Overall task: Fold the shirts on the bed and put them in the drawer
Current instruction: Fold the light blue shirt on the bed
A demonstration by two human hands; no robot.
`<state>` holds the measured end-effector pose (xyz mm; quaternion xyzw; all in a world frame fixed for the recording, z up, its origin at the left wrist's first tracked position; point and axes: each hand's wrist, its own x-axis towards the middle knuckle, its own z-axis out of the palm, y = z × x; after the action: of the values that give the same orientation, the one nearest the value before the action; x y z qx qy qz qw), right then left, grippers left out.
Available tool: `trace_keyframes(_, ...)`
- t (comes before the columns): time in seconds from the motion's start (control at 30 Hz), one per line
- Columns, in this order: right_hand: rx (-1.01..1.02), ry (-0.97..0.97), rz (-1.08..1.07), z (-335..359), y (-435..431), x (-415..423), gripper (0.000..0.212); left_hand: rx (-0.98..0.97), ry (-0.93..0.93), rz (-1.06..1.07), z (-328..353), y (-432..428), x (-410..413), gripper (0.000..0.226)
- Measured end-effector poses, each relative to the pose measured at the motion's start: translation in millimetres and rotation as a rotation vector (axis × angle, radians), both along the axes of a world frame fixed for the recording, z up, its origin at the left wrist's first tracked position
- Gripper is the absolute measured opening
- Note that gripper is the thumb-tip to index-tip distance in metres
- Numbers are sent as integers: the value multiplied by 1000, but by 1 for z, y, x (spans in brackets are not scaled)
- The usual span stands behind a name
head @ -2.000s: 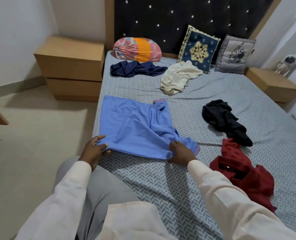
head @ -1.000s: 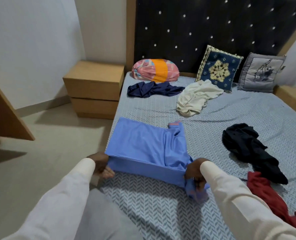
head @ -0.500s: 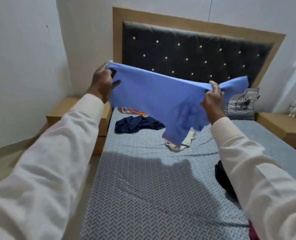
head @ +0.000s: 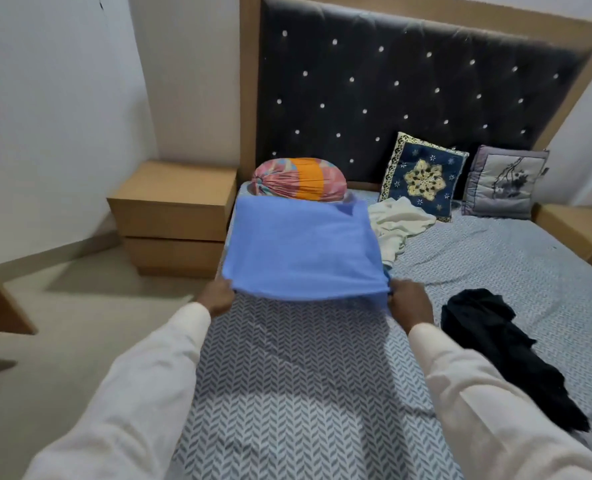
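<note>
Bed (head: 287, 393) with a patterned grey sheet and a studded dark headboard (head: 408, 81), a wooden nightstand (head: 173, 209) at its left side. The blue shirt (head: 301, 251), held high before the headboard half a second earlier, is now lowered and spread flat over the bed's left part, its far edge at the striped bolster (head: 299, 180) and its near edge just off the sheet. The left hand (head: 216, 299) and right hand (head: 408, 304) each grip a near corner, fingers closed on the cloth; a cream shirt (head: 396, 226) and a black shirt (head: 495, 341) lie crumpled to the right.
</note>
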<state>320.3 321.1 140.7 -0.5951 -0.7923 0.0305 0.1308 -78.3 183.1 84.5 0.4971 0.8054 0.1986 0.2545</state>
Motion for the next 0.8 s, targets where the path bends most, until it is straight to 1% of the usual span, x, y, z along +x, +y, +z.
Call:
trace_keyframes(0.03,-23,-60,-4,-18,-8,4,19,-52,6,-15,-17,-11,7,52)
trace_keyframes(0.07,-49,-130,0,-35,-16,7,21,-87,4,-29,-23,-28,20,53)
trace_keyframes(0.17,-127,-301,5,-71,-41,15,25,-184,106,-91,-63,-65,40,38)
trace_keyframes(0.27,-161,-365,12,-87,-62,24,23,-238,151,-86,-90,-93,47,40)
trace_keyframes(0.4,-196,-486,1,-81,-87,28,7,-287,237,-100,-99,-122,56,55)
trace_keyframes(0.5,-239,-607,-12,-70,-102,26,9,-342,329,-129,-98,-139,62,61)
trace_keyframes(0.57,-239,-666,-31,-65,-111,25,20,-381,393,-125,-94,-151,65,61)
trace_keyframes(0.63,-208,-682,-42,-60,-124,26,24,-398,466,-119,-91,-166,68,62)
trace_keyframes(0.7,-189,-667,-48,-60,-135,29,23,-419,554,-120,-92,-179,70,61)
trace_keyframes(0.8,-150,-567,-44,-64,-148,41,24,-446,576,-90,-88,-196,76,48)
